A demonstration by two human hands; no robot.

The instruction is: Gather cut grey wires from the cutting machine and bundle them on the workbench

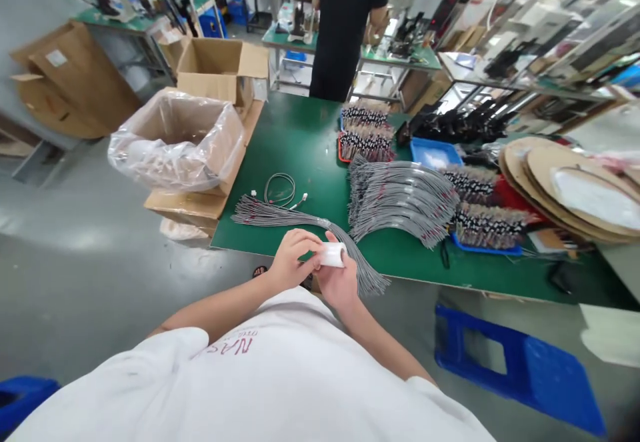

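A small roll of clear plastic film (pixel 333 254) is held in front of my body, near the green table's front edge. My right hand (pixel 341 281) wraps round the roll from below and the right. Against its left end, the fingers of my left hand (pixel 296 255) are bent and pinched; whether they grip the film's loose end I cannot make out. Just beyond the hands lies a long bundle of grey cables (pixel 320 221), its right end hanging by the table edge. A single coiled cable (pixel 281 190) with white connectors rests behind that bundle.
Stacked grey cable bundles (pixel 400 195) lie right of centre on the green table (pixel 285 129). Blue trays (pixel 435 153) and round cardboard discs (pixel 565 189) are farther right. A plastic-lined carton (pixel 180 135) stands left. A blue stool (pixel 520 362) is at lower right. A person (pixel 350 22) stands beyond the table.
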